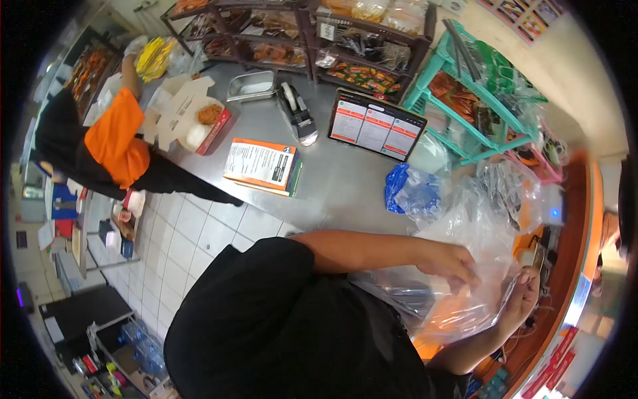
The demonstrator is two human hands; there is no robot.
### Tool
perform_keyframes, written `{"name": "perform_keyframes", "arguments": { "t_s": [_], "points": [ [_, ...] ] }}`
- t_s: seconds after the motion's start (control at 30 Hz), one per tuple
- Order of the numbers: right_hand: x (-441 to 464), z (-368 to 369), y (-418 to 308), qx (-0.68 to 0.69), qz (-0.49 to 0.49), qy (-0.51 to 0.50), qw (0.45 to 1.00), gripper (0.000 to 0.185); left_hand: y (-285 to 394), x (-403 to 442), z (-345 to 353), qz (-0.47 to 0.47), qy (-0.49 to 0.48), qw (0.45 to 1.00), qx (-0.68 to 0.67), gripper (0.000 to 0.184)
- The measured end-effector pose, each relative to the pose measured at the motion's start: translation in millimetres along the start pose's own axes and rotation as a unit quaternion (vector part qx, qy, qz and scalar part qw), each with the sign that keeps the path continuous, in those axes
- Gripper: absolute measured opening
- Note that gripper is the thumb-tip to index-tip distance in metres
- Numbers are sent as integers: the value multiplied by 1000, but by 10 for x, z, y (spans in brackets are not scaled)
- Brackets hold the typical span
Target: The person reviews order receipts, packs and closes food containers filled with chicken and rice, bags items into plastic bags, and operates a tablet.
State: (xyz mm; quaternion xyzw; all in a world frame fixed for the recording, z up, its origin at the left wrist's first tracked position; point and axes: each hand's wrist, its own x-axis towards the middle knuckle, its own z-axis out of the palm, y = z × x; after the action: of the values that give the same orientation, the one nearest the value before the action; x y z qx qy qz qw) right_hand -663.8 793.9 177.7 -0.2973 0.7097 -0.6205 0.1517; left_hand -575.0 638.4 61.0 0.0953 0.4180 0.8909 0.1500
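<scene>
A clear plastic bag (465,312) is spread out in front of my body, over the right part of the metal counter. My left hand (448,263) lies at its upper side, fingers bent down against the film. On the right, my right hand (523,292) pinches the gathered edge of the same bag. Something orange shows through the film; I cannot make out whether it is inside or behind the bag. More crumpled clear bags (492,199) lie just beyond my hands, beside a blue and clear plastic bundle (412,191).
On the steel counter (312,176) stand a tablet (377,124), a tape dispenser (297,113), a metal tray (252,86), an orange-topped carton (261,163) and an open food box (197,130). A teal rack (458,100) stands behind. A co-worker in black and orange (119,143) works at left.
</scene>
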Motion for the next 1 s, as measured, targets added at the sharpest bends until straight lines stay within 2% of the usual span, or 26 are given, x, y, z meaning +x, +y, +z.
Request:
{"name": "perform_keyframes", "arguments": {
  "t_s": [0.07,0.13,0.17,0.2,0.27,0.3,0.37,0.47,0.5,0.53,0.67,0.73,0.83,0.93,1.0],
  "points": [
    [-80,-170,34,-64,-13,8,998,33,50,-121,-86,77,55,992,77,35],
    [-175,-158,-7,-138,-31,-1,990,39,309,-374,-88,76,84,983,143,29],
    [-241,-116,-62,-112,-22,-90,989,43,405,-542,-37,76,100,977,174,27],
    [-304,-115,-42,-104,44,-194,974,42,417,-691,20,117,91,959,242,27],
    [-389,-95,68,-84,165,-388,903,42,535,-992,137,207,64,901,377,28],
    [-452,16,110,-103,95,-408,902,39,645,-1213,225,127,51,898,418,33],
    [-646,339,134,-144,-34,-452,879,34,571,-1481,293,149,43,871,466,37],
    [-980,607,201,-106,119,-483,861,24,395,-1883,307,145,54,849,506,41],
    [-1131,706,189,-122,146,-443,876,13,380,-2050,315,132,63,842,519,40],
    [-1284,802,209,-129,160,-406,890,12,354,-2205,318,119,73,835,532,40],
    [-2021,1280,334,-103,197,-227,948,21,-6,-2660,263,112,97,847,511,32],
    [-2381,1341,664,-130,124,-229,957,24,-199,-2896,226,108,107,836,528,27],
    [-2761,1461,785,-64,185,-250,948,24,-455,-3256,251,61,105,870,477,22],
    [-3004,1713,671,-19,211,-223,951,27,-514,-3524,419,81,133,885,439,22],
    [-3195,1845,828,-1,208,-181,961,30,-571,-3627,402,67,151,868,468,30]
  ]
}}
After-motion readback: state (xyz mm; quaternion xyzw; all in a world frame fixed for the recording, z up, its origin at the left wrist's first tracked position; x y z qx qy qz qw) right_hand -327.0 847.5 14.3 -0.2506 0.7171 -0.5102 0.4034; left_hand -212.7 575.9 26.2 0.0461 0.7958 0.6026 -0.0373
